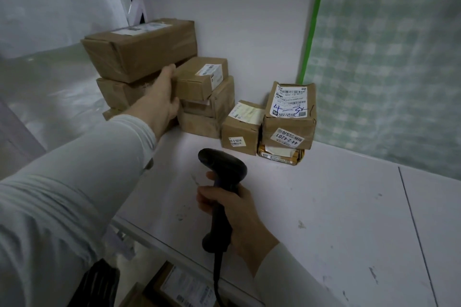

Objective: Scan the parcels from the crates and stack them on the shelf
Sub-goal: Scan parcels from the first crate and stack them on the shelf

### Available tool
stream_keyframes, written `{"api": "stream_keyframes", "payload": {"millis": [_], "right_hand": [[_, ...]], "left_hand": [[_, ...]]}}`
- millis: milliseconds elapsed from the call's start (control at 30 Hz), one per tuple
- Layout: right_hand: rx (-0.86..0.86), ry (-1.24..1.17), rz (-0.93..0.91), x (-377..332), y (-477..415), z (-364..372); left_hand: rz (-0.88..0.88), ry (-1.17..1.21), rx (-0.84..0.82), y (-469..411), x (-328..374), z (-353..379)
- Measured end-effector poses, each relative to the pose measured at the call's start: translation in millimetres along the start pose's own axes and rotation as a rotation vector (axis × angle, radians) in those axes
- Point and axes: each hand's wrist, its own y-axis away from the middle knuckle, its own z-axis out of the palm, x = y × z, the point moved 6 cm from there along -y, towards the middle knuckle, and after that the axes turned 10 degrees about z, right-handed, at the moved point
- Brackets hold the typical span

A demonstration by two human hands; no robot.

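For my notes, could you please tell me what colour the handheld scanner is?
The handheld scanner is black; head view.

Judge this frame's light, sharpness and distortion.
Head view: dim, flat, greyish light; the label on the right parcel is readable, while the parcel at the bottom edge is blurred; wide-angle stretch swells the left sleeve and slants the shelf edge.
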Motion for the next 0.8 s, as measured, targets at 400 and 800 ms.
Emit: {"api": "stream_keyframes", "payload": {"millis": [400,800], "right_hand": [[-0.027,-0.034,0.047,2,-4,-4],[-0.006,-0.002,0.143,11,47,-1]], "left_hand": [[-0.108,0.098,-0.111,-14,-29,46],[-0.178,-0.133,-0.180,36,-65,-19]]}}
